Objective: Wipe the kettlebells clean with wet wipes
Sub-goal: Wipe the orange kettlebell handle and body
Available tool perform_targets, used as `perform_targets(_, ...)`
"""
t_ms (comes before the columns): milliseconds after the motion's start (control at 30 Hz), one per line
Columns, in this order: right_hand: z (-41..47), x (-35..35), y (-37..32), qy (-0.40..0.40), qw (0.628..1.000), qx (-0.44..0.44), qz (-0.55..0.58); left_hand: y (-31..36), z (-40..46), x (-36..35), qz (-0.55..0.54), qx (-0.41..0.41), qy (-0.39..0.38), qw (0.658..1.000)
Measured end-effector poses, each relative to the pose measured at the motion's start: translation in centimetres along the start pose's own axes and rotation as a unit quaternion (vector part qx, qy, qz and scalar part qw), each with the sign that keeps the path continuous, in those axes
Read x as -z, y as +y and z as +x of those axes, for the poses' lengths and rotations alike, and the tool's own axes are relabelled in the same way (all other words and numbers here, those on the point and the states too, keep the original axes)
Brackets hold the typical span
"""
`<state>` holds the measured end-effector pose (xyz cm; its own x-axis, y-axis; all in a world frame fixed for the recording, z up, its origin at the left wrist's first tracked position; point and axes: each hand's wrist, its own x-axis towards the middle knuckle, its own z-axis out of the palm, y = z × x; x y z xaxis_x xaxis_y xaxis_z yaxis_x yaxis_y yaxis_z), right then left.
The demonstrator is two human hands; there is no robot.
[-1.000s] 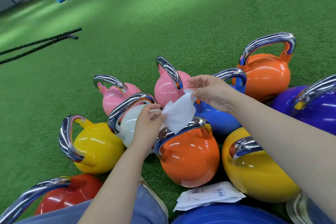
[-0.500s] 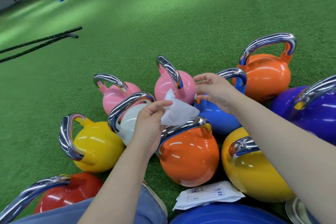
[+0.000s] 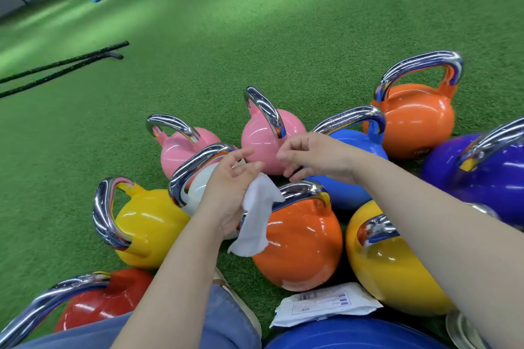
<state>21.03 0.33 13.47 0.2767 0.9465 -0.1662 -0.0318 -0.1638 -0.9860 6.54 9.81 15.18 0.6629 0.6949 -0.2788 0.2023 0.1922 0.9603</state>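
Wipe (image 3: 256, 217) hangs from the left hand (image 3: 226, 193), caught against the palm by the lower fingers and thumb while the index finger points free; its loose tail droops below the grip, over the chrome handle of the near orange kettlebell (image 3: 297, 241). The right hand (image 3: 312, 157), just beyond the grip, holds nothing, its fingers loosely curled.

To my eye the cloth needs folding into a flat pad first. A dangling strip would only smear. Then I would press it with the whole palm and follow the handle's curve before working round the ball. The other kettlebells stand crowded around, so steadying one with the free hand looks wise.

Nearer the body than the grip lies the wipe packet (image 3: 326, 307) on the turf (image 3: 255, 37). Whether its flap is open, or how many wipes remain, cannot be told.
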Motion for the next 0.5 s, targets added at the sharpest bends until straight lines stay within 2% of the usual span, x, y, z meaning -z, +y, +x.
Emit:
perform_targets(100, 0.0, -0.7, 0.2, -0.119, 0.993, 0.007, -0.023, 0.4, -0.3, -0.1, 0.02, -0.047, -0.051, 0.997)
perform_targets(167, 0.0, -1.5, 0.2, -0.141, 0.99, 0.012, -0.008, 0.7, -0.6, -0.4, 0.016, -0.069, -0.076, 0.995)
perform_targets(267, 0.0, -1.8, 0.3, -0.106, 0.993, 0.01, 0.049, 1.0, -0.6, -0.5, -0.01, -0.061, -0.059, 0.996)
perform_targets(367, 0.2, -1.3, 0.5, -0.023, 0.995, -0.009, 0.099, 0.5, 0.5, 0.4, -0.004, -0.032, -0.007, 0.999)
perform_targets(500, 0.7, -0.8, 1.0, 0.065, 0.985, -0.023, 0.158, -0.4, 0.5, 1.1, 0.028, 0.056, -0.047, 0.997)
